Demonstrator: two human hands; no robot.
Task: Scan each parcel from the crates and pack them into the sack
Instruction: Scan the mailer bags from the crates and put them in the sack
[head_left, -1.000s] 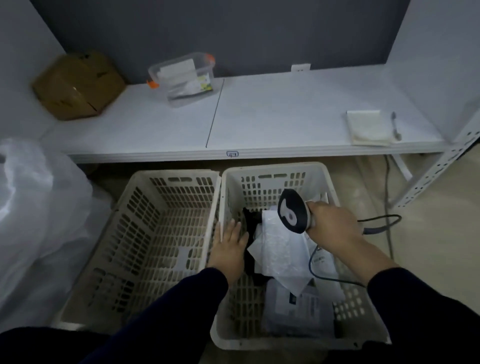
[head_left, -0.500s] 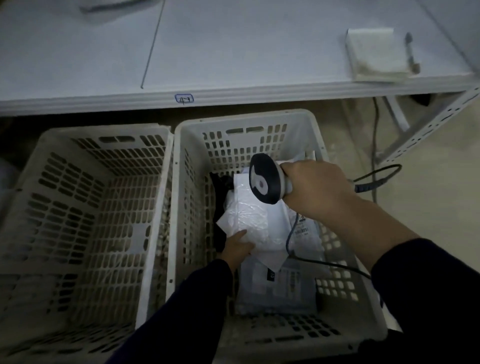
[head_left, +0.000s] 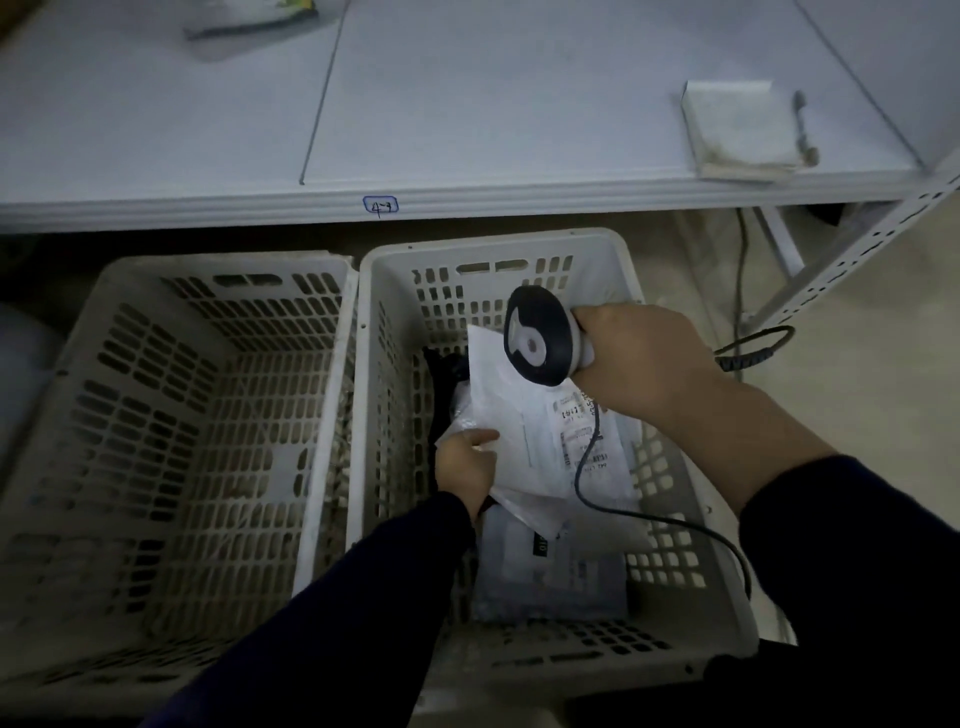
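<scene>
Reaching down into the right-hand crate (head_left: 493, 243), a person's left hand (head_left: 464, 464) pinches the lower left edge of a white parcel (head_left: 519, 415), with the thumb curled over its top face and the fingers hidden beneath. The parcel lies slanted across the pile in the middle of the crate, its printed label (head_left: 581, 436) facing up.

The right hand (head_left: 641, 358) is wrapped tightly round the handle of a barcode scanner (head_left: 537, 343), which it holds above the far end of the same parcel; the dark, rounded head sits over the parcel's far corner. A thin cable (head_left: 657, 519) trails from the scanner across the label and curves out over the crate's right wall.

A black item (head_left: 441, 382) shows beside the white parcel against the crate's left wall. A grey parcel (head_left: 566, 574) lies flat at the near end, partly under the white one.

The left-hand crate (head_left: 223, 262) stands touching the first, side by side on the floor. Behind both runs a pale shelf (head_left: 467, 104) with a small blue-edged tag (head_left: 381, 205) on its front edge and a folded cloth (head_left: 737, 130) near its right front corner.
</scene>
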